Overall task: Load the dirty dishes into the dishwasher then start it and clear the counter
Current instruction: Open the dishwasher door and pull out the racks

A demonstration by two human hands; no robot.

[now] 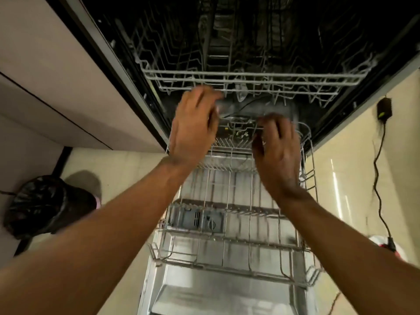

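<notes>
The dishwasher (227, 53) stands open, its door (227, 298) folded down flat toward the camera with the grey detergent compartment (197, 220) showing through the wires of the lower rack (229, 246), which is pulled out over the door. The upper rack (250, 80) sits partway out above it, at the mouth of the dark tub. Both bare arms reach forward over the lower rack. The left hand (193, 126) hovers just below the front rail of the upper rack, its fingers (204, 94) loosely spread and blurred, gripping nothing that can be seen. The right hand (277, 151) hangs over the far end of the lower rack, palm down, its fingers (270, 123) curled slightly and apart, also holding nothing visible. Between the two hands, at the far end of the lower rack, lie some small items too blurred to name. No dish can be made out clearly in either rack. On the floor to the left sits a bin lined with a black bag (45, 205); to the right a black cable (379, 169) runs down the tiled floor from a small black adapter (384, 108).
</notes>
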